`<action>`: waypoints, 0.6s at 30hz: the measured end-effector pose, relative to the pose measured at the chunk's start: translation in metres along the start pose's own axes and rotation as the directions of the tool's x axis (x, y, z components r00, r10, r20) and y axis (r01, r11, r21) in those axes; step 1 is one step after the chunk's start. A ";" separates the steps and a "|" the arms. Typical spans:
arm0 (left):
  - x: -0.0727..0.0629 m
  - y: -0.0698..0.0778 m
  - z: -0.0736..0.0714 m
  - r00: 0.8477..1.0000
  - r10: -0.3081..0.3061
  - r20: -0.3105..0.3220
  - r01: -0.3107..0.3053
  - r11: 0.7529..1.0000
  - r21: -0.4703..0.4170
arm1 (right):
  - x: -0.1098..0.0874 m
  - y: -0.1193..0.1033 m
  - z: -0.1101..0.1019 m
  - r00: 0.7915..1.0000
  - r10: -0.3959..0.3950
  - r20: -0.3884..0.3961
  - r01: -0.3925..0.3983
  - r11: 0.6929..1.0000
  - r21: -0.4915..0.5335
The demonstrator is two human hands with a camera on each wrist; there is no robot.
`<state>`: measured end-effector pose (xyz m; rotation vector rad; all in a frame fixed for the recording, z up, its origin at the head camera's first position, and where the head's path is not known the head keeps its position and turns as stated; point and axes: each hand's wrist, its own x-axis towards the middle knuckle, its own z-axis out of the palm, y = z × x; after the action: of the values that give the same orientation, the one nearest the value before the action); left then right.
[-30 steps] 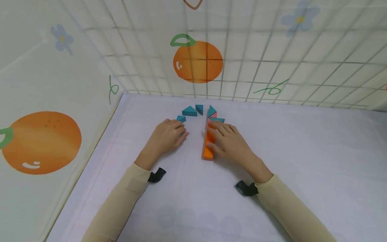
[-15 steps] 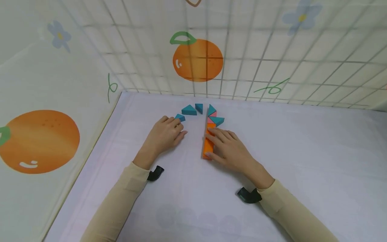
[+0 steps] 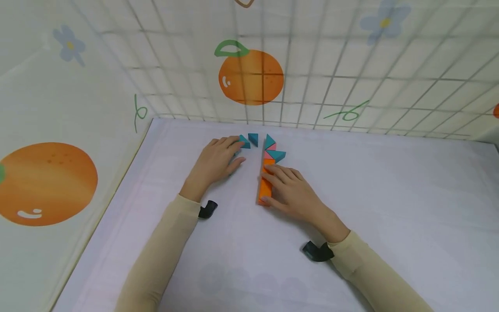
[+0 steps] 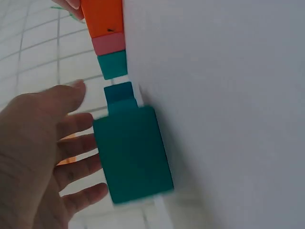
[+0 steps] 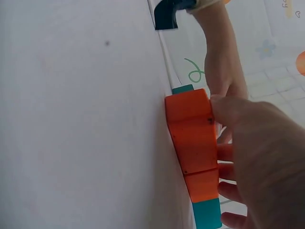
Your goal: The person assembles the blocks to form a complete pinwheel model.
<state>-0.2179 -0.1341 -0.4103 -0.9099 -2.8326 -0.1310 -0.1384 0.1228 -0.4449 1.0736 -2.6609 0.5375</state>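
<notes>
My right hand (image 3: 294, 190) rests on a row of orange blocks (image 3: 266, 188), its thumb at the near end and its fingers spread along the top. Pink triangular blocks (image 3: 269, 155) and teal triangular blocks (image 3: 277, 156) meet the row's far end. Left of it, my left hand (image 3: 214, 160) reaches over loose teal blocks, with loosely extended fingers. Its fingertips lie at a larger teal triangular block (image 3: 245, 142), partly covered. In the left wrist view, that hand's fingers are beside a teal block (image 4: 133, 155). Another blue block is mostly hidden under this hand.
A loose teal triangular block (image 3: 253, 139) lies between the left fingers and the row. White cloth (image 3: 370, 195) covers the table. Behind stands a grid wall with a printed orange (image 3: 251, 78). Black curved pieces (image 3: 317, 252) protrude from both sleeves.
My left hand has moved forward and slightly right, covering the blue block and part of the larger teal one. The right hand slid toward the row's near end, then stayed there.
</notes>
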 end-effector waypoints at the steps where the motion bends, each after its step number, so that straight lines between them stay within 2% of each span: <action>1: 0.003 0.000 0.002 1.000 -0.001 0.010 0.001 1.000 -0.007 | 0.000 0.000 0.000 1.000 -0.003 -0.003 0.003 1.000 0.002; 4: 0.010 0.001 0.005 0.998 -0.028 0.059 0.028 1.000 -0.007 | 0.000 0.001 0.001 1.000 -0.006 0.000 0.006 1.000 0.006; 9: 0.011 -0.001 0.005 0.990 -0.083 0.115 0.084 0.996 -0.010 | 0.001 0.000 0.003 1.000 -0.002 0.012 0.002 1.000 0.009; 18: 0.013 -0.010 0.003 0.985 -0.128 0.115 0.132 0.991 -0.027 | 0.000 0.000 0.002 1.000 0.014 0.028 -0.014 1.000 0.001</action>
<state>-0.2348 -0.1345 -0.4111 -0.7620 -3.0040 -0.1490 -0.1387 0.1220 -0.4471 1.0709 -2.6942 0.5300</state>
